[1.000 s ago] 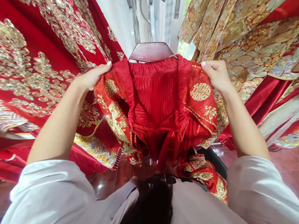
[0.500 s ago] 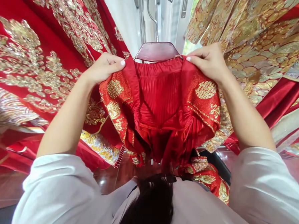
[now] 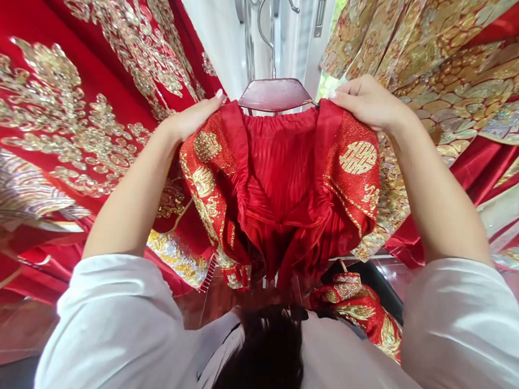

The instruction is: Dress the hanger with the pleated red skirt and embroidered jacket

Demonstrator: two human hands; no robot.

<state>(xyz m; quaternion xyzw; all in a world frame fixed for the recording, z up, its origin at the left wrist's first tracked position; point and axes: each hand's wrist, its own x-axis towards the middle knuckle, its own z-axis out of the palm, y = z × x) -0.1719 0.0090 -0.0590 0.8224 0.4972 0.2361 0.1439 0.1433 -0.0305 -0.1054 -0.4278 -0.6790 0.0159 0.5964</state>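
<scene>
A red pleated dress with gold-embroidered sleeves (image 3: 283, 152) hangs in front of me on a clothes hanger (image 3: 277, 95) with a metal hook. Its left shoulder is in my left hand (image 3: 197, 117), with the thumb along the outer edge and the other fingers mostly hidden. On the other side my right hand (image 3: 371, 101) grips the right shoulder beside the hanger's end, thumb at the top edge and fingers over the cloth. A round gold emblem shows on each sleeve, and the lower part of the dress falls into shadow.
Red gowns with gold beading (image 3: 85, 110) hang close on the left. Gold-patterned garments (image 3: 457, 83) crowd the right side. Behind the hanger stand metal rack bars (image 3: 248, 49) and a door frame (image 3: 315, 40). Below, a red embroidered garment (image 3: 362, 307) lies near the dark reddish floor (image 3: 13, 327).
My left hand has shifted slightly right, its thumb moving from the front of the shoulder to the outer edge. My right hand has moved a little along its shoulder. The hanger sits slightly lower.
</scene>
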